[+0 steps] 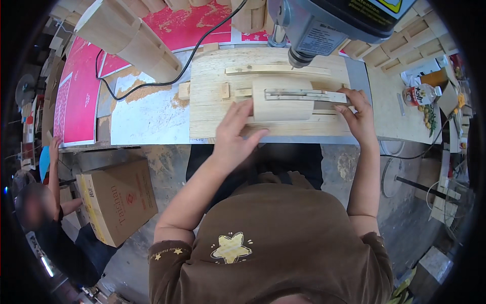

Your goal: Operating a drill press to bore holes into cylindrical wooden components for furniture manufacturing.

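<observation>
A pale wooden cylinder point(283, 110) lies on its side on a wooden base board point(212, 111). Along its top runs a narrow slotted strip point(329, 96), pale at the right end and greyish along the slot. My right hand point(360, 114) pinches that strip's right end between thumb and fingers. Against the cylinder's left end rest the fingertips of my left hand point(234, 134), its thumb spread away toward me. Just beyond the cylinder hangs the chuck point(299, 58) of a drill press point(329, 25), apart from the wood.
Fixed wooden rails point(278, 70) and small blocks sit on the board. Tall wooden cylinders point(126, 43) stand back left, beside a black cable point(190, 58) and sawdust. A jar point(421, 95) stands right. A cardboard box point(119, 200) and another person point(71, 248) are at left.
</observation>
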Demonstrator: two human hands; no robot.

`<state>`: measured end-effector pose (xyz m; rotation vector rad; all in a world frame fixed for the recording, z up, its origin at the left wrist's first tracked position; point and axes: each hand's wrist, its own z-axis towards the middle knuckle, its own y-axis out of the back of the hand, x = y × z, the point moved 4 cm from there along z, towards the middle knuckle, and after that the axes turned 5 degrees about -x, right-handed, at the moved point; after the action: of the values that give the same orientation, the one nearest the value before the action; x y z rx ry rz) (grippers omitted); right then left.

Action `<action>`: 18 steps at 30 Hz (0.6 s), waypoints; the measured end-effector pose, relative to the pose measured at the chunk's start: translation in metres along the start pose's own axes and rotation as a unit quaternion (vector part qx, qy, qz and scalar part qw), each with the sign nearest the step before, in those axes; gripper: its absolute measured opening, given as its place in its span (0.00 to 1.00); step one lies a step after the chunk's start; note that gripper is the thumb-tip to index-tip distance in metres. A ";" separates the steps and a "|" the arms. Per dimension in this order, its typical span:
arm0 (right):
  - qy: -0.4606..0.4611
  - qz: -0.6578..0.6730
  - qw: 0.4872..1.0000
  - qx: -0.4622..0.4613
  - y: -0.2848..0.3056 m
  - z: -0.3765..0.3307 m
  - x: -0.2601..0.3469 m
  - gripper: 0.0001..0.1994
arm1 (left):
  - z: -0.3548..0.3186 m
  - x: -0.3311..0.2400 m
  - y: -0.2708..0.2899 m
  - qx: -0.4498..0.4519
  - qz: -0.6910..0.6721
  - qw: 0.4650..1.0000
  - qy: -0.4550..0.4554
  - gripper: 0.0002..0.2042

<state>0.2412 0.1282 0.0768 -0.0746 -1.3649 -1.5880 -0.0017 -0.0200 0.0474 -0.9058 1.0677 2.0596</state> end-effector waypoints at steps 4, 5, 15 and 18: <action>-0.078 0.036 0.996 -0.005 0.002 0.004 -0.024 0.18 | 0.008 0.002 -0.018 -0.037 -0.024 0.999 -0.003 0.35; -0.076 0.035 0.996 -0.006 -0.001 0.009 -0.025 0.18 | 0.013 0.009 -0.019 -0.038 -0.025 0.999 -0.004 0.35; -0.064 0.066 0.996 -0.011 -0.022 0.032 -0.001 0.18 | 0.025 0.048 0.002 -0.044 0.158 0.986 -0.025 0.28; -0.046 0.079 0.996 -0.003 -0.015 0.037 0.004 0.19 | 0.029 0.054 0.007 -0.025 0.167 0.985 -0.037 0.26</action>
<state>0.2094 0.1526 0.0820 -0.2559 -1.3895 -1.4724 -0.0448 0.0137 0.0198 -0.7048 1.1986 2.3816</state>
